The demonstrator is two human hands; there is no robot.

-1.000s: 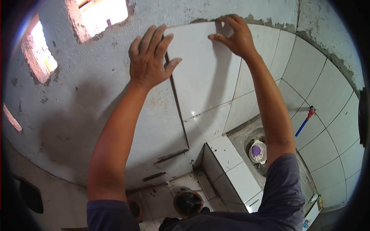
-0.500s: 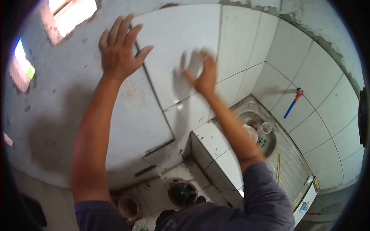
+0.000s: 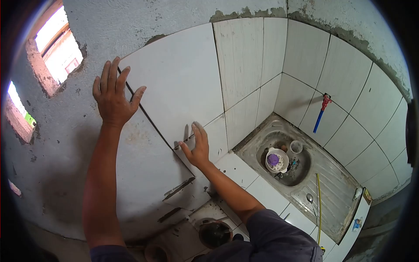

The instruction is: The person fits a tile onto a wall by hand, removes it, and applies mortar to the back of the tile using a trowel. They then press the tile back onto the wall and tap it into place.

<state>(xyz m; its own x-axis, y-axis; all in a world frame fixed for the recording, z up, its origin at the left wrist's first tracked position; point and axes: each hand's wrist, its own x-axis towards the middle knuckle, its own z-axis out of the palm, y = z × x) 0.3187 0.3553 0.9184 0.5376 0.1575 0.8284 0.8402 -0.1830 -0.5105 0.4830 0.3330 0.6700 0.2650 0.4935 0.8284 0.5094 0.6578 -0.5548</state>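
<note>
A large white wall tile [image 3: 174,72] stands against the grey wall with a dark line along its left edge. My left hand [image 3: 114,96] is open at that edge, fingers spread upward across the border between tile and bare wall. Lower down, my right hand [image 3: 198,147] is open with its fingers apart, beside the joint between the large tile and the lower tile [image 3: 211,142]. Neither hand grips anything. Whether the right palm presses on the surface cannot be made out.
To the right, a steel sink [image 3: 325,192] holds a white bowl [image 3: 284,159] with a purple scrubber. A red-and-blue tap [image 3: 322,111] sticks out above. A yellow tape measure [image 3: 318,205] lies across the drainboard. Below stands a dark bucket [image 3: 214,233]. Wall openings [image 3: 61,48] are at upper left.
My right hand has moved down from the large tile's face to its lower joint. My left hand stays by the tile's left edge. The camera view has shifted, showing more of the sink.
</note>
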